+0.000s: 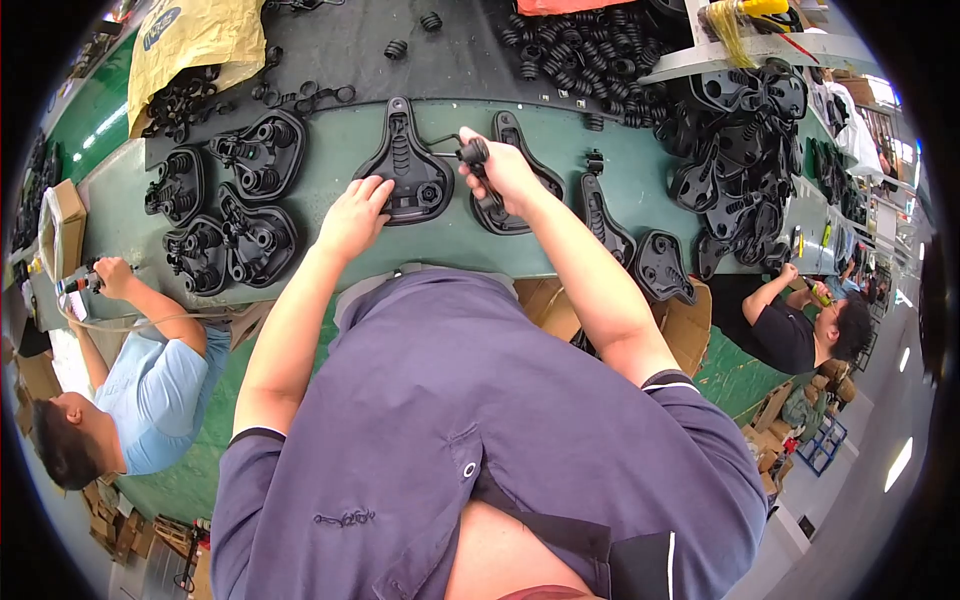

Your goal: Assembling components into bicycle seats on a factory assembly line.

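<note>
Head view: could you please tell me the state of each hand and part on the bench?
Left hand: open, flat on the middle saddle base.
Right hand: shut on a black spring part.
Middle saddle base: underside up on the green bench.
Saddle bases at left: underside up, springs fitted.
Pile at right: stacked loosely.

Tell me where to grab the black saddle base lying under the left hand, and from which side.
Take the saddle base at its wide rear end, from the person's side of the green table. That end faces the near edge and is broad enough to pinch across; the left hand already rests there. The narrow nose points away, and the right hand holds a black spring part just beside it.
</note>
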